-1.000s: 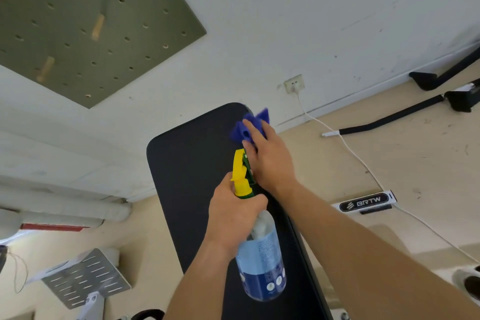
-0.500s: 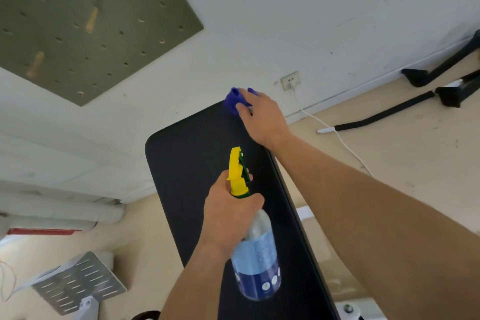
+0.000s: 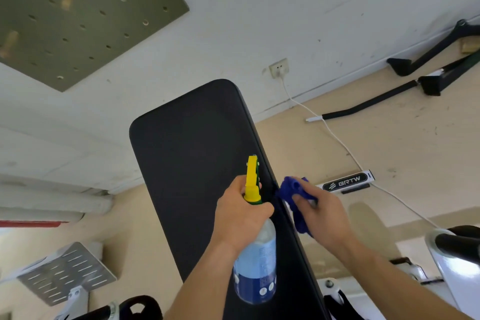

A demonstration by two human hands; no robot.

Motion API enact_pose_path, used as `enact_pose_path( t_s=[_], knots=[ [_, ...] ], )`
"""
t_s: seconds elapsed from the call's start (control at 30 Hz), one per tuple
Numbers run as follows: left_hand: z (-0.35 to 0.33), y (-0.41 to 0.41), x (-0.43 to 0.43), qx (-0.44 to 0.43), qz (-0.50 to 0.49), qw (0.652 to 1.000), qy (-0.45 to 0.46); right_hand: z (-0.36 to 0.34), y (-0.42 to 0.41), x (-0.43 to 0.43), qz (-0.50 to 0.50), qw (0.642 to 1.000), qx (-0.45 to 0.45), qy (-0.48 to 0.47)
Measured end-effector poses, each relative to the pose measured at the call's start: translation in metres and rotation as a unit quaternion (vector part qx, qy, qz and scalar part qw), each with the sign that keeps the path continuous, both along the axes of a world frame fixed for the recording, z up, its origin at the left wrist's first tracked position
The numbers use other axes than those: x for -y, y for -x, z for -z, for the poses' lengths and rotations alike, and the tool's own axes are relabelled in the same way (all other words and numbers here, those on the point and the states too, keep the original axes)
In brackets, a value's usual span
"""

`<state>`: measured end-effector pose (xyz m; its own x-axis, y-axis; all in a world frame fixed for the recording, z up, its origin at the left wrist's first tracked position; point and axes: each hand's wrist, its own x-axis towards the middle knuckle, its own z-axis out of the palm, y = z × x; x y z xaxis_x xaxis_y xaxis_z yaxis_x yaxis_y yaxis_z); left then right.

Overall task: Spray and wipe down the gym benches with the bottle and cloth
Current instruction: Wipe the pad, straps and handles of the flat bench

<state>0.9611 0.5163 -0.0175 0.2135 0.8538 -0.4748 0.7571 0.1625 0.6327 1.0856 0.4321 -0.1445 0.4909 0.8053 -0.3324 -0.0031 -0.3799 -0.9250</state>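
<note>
Head view shows your left hand (image 3: 241,215) clenched round the bottle (image 3: 255,267) by its neck, nozzle aimed up the bench (image 3: 192,143), likely so spray lands on the pad. Your right hand (image 3: 324,215) grasps the bunched cloth (image 3: 293,187) against the bench's right edge, placed to wipe its side.

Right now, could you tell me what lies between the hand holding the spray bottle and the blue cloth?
Only the right edge of the bench separates the left hand from the cloth, in the head view.
</note>
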Motion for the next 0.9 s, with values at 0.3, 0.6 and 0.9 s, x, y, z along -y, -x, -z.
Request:
enact_pose_path(
  t_s=[0.3,0.6,0.9],
  knots=[
    [0.017,-0.001,0.032,-0.018,-0.023,0.999,0.022,-0.054,-0.073,-0.043,0.141,0.988,-0.039,-0.049],
    [0.019,0.010,0.042,-0.008,-0.008,1.000,0.005,-0.096,-0.067,-0.138,0.051,0.989,-0.034,-0.132],
    [0.013,0.031,0.033,-0.006,-0.074,0.997,-0.036,0.000,0.024,-0.064,-0.063,0.969,0.180,-0.156]
  ],
)
